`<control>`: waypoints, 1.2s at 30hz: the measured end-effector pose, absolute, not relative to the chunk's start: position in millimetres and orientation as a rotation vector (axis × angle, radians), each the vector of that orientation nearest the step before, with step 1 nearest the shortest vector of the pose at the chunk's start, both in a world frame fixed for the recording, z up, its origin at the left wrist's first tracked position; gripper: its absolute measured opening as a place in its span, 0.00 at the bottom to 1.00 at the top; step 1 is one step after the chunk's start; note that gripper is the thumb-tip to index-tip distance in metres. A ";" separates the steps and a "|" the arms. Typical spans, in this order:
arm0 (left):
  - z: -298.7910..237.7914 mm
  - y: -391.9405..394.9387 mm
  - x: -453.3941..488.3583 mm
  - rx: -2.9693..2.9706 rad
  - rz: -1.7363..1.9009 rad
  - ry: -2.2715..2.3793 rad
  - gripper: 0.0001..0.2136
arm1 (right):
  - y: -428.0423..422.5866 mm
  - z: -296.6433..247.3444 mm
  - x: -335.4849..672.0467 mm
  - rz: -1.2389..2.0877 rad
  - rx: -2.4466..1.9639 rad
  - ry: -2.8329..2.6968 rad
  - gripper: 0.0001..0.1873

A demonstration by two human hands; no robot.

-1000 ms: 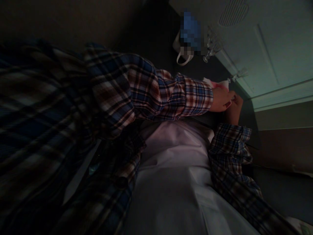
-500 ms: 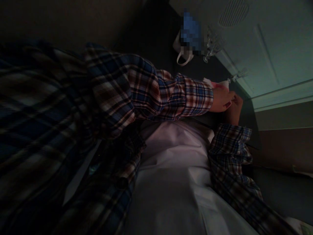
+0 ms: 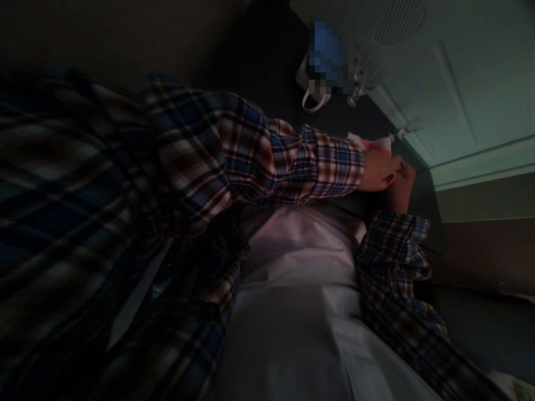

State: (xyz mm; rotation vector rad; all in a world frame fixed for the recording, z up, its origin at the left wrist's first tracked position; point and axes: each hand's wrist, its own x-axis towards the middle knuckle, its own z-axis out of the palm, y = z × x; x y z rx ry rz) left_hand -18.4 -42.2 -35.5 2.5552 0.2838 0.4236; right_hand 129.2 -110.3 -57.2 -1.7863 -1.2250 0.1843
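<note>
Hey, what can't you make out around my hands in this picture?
All in the head view:
- Pink and white thing: mostly covered by the left hand; what it is cannot be told.
- Right hand: fingers behind the left hand and in shadow; grip unclear.
- White mug: top covered by a pixelated patch.
- Stemmed glass: dim and blurred.

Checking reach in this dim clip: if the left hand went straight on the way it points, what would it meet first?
Likely the right hand, which seems to touch the left hand; depth is unclear.
</note>
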 end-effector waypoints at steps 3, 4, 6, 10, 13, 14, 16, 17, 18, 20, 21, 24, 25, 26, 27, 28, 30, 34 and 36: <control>-36.6 -41.3 -17.3 2.552 0.439 0.272 0.23 | -110.2 -56.8 128.9 0.179 -1.787 -1.233 0.10; -36.8 -40.8 -17.1 2.555 0.439 0.265 0.23 | -110.1 -57.0 129.6 0.177 -1.783 -1.238 0.10; -36.7 -40.0 -17.2 2.564 0.436 0.258 0.23 | -110.1 -57.7 131.9 0.192 -1.767 -1.239 0.10; -35.2 -41.0 -18.6 2.569 0.422 0.270 0.22 | -109.7 -59.4 136.3 0.220 -1.752 -1.228 0.10; -35.5 -43.0 -18.4 2.583 0.415 0.288 0.22 | -109.2 -60.1 137.3 0.215 -1.747 -1.232 0.11; -36.2 -43.3 -17.7 2.588 0.423 0.292 0.22 | -109.1 -60.2 137.2 0.218 -1.747 -1.230 0.12; -38.6 -43.0 -15.5 2.596 0.453 0.305 0.23 | -108.9 -60.4 136.9 0.228 -1.743 -1.215 0.13; -40.1 -42.4 -14.1 2.601 0.466 0.304 0.23 | -108.8 -60.3 136.5 0.235 -1.740 -1.208 0.13; -41.6 -41.6 -12.6 2.609 0.482 0.301 0.23 | -108.7 -60.2 136.0 0.241 -1.730 -1.203 0.13; -44.1 -39.9 -10.2 2.625 0.508 0.292 0.24 | -108.8 -59.5 134.6 0.240 -1.720 -1.200 0.13; -44.8 -39.3 -9.5 2.632 0.511 0.286 0.24 | -108.9 -58.9 133.6 0.233 -1.723 -1.201 0.13; -44.0 -39.2 -10.1 2.639 0.499 0.275 0.24 | -109.4 -57.0 130.3 0.205 -1.743 -1.207 0.13; -42.9 -39.6 -11.1 2.639 0.487 0.273 0.24 | -109.6 -56.6 129.4 0.201 -1.744 -1.205 0.13; -41.7 -40.2 -12.3 2.640 0.475 0.276 0.24 | -109.7 -56.4 128.9 0.199 -1.741 -1.202 0.13; -40.4 -40.7 -13.4 2.638 0.465 0.280 0.24 | -109.8 -56.5 128.9 0.205 -1.735 -1.199 0.13; -39.3 -41.3 -14.5 2.636 0.457 0.286 0.23 | -109.7 -56.8 129.2 0.216 -1.730 -1.196 0.13; -37.4 -42.1 -16.2 2.629 0.442 0.294 0.23 | -109.5 -57.6 130.9 0.241 -1.728 -1.196 0.13; -35.7 -42.7 -17.1 2.620 0.413 0.309 0.23 | -109.2 -58.5 133.5 0.234 -1.734 -1.212 0.13; -35.3 -42.6 -17.1 2.617 0.411 0.307 0.23 | -109.3 -58.4 133.4 0.230 -1.732 -1.207 0.12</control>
